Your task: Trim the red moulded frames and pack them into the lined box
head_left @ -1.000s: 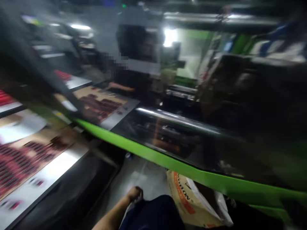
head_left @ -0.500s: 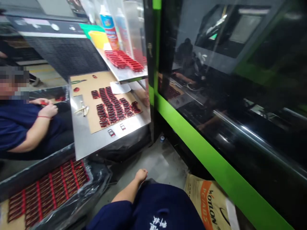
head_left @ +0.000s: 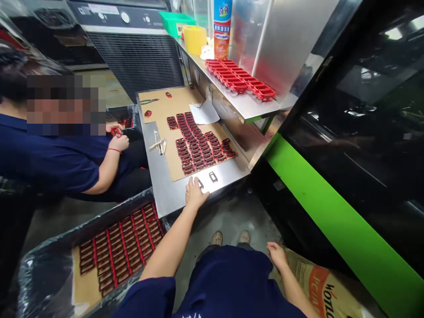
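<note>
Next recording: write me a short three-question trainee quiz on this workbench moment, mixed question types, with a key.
1. True or false: the left hand lies at the front edge of the steel table.
2. What stands beside the yellow tape roll on the upper shelf? A) a spray can B) a mug C) a hammer
3. Fill in: the right hand is nearest the printed ____ on the floor.

Key: 1 true. 2 A. 3 sack.
</note>
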{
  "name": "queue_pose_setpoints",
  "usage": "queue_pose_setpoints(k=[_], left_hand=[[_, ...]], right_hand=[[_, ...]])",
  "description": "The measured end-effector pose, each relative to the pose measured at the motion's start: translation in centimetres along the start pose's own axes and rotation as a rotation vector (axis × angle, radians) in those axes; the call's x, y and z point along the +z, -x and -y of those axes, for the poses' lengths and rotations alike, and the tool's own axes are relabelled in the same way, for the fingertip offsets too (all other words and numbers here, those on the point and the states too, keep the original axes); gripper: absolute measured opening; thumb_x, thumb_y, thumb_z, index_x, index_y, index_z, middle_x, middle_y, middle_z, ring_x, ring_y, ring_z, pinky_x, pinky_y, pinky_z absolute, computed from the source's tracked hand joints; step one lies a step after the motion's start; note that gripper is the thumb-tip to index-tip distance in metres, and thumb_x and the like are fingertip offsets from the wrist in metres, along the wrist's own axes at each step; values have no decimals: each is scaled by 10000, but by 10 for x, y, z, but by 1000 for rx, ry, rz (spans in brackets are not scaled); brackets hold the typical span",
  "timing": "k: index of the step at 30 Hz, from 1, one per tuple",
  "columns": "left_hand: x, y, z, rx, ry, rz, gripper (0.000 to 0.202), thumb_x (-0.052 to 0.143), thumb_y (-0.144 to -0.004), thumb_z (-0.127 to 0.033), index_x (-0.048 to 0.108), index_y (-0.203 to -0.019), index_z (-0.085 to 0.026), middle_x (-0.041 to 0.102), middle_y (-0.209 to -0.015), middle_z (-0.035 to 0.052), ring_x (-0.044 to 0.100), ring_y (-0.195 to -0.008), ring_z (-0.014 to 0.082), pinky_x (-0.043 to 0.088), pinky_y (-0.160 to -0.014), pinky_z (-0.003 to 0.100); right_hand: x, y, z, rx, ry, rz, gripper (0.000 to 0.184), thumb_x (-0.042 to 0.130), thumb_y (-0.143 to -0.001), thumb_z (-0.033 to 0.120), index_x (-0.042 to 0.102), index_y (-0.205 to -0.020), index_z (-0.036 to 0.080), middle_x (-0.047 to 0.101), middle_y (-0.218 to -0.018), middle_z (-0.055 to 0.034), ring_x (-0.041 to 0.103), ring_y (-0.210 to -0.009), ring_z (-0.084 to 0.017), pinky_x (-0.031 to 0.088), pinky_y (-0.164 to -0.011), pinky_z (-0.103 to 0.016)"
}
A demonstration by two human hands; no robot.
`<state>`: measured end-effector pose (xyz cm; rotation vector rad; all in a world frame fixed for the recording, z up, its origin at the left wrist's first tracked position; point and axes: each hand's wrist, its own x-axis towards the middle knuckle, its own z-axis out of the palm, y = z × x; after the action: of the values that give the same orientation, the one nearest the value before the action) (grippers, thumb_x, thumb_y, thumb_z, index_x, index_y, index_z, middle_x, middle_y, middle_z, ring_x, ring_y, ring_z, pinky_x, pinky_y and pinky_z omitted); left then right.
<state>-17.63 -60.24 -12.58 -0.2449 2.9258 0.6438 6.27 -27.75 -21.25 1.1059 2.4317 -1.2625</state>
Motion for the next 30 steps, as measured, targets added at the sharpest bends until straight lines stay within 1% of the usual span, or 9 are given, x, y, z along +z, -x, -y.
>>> queue_pose_setpoints(k=[4, 9, 12, 15, 18, 21, 24, 27, 30], left_hand=[[-5, -31, -5, 6, -76, 74, 769, 718, -830, -375, 349, -1480, -193, 235, -1602, 157, 363, -1379, 377, 402, -1081, 568], [-2, -42, -5, -38, -147, 172, 538, 647, -907, -335, 471, -1395, -190, 491, -1410, 138, 508, -1262, 316, 482, -1010, 534], [-1, -45, -11, -2, -164, 225, 468, 629, -925, -334, 511, -1356, -194, 551, -1340, 121, 554, -1207, 283, 498, -998, 507], [0, -49, -25, 40, -165, 257, 538, 635, -914, -326, 460, -1405, -192, 545, -1348, 122, 538, -1230, 295, 493, -999, 511], [2, -54, -42, 35, -172, 294, 708, 680, -851, -255, 364, -1480, -180, 527, -1369, 162, 518, -1242, 332, 508, -960, 488], [3, -59, -53, 1, -182, 322, 843, 723, -779, -205, 317, -1518, -171, 492, -1401, 226, 519, -1216, 386, 524, -897, 465], [4, -61, -59, -9, -179, 326, 868, 732, -761, -186, 317, -1524, -179, 403, -1487, 245, 459, -1273, 425, 517, -908, 477], [6, -62, -61, 9, -154, 346, 844, 722, -766, -163, 339, -1517, -212, 308, -1573, 214, 365, -1364, 426, 518, -935, 483], [10, -63, -60, 38, -102, 379, 746, 678, -794, -142, 406, -1478, -260, 336, -1578, 158, 347, -1388, 393, 532, -930, 475]], right_hand=[[27, -36, 45, -72, 26, 140, 78, 619, -891, 135, 688, -917, 112, 679, -730, -9, 661, -688, -145, 542, -696, -266], [59, -59, 126, -323, 50, 303, 211, 566, -868, 248, 730, -963, 157, 732, -878, -54, 690, -822, -194, 537, -788, -288], [78, -76, 181, -467, 72, 403, 236, 542, -875, 249, 732, -998, 181, 733, -927, -44, 683, -837, -185, 529, -822, -286], [95, -98, 232, -572, 109, 463, 256, 544, -863, 187, 721, -1048, 192, 725, -997, -42, 667, -872, -179, 505, -885, -288], [110, -122, 268, -597, 163, 492, 341, 561, -826, 118, 688, -1135, 187, 706, -1091, -50, 648, -867, -176, 486, -909, -293], [118, -142, 286, -578, 211, 535, 399, 564, -807, 98, 664, -1183, 185, 708, -1089, -41, 632, -794, -160, 484, -873, -283], [121, -156, 290, -573, 230, 576, 345, 547, -826, 137, 684, -1141, 175, 718, -1021, -43, 629, -784, -168, 480, -844, -282], [121, -166, 285, -579, 208, 622, 312, 526, -845, 211, 699, -1098, 157, 716, -953, -53, 634, -770, -180, 488, -795, -284], [121, -173, 279, -563, 160, 686, 353, 489, -846, 292, 687, -1089, 128, 703, -859, -55, 635, -667, -174, 500, -679, -272]])
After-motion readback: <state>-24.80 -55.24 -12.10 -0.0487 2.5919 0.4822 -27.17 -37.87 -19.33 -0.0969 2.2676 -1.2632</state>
